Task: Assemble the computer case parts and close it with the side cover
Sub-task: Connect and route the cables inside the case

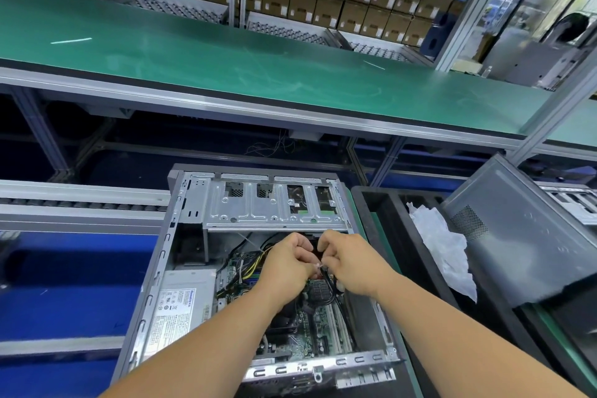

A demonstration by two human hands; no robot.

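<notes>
**Two hands working on cables inside an open computer case**

I see the computer case (258, 268) lying open at lower centre, giving access inside. The side cover (517, 236) leans at right, waiting. My left hand (286, 268) and right hand (350, 263) pinch black cables (328, 284); what the fingertips hold between them is too small to tell.

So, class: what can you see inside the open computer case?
Inside the computer case: a power supply, a green motherboard, a metal drive cage, and cables pinched by both hands. The arms cover part of the board.
</notes>
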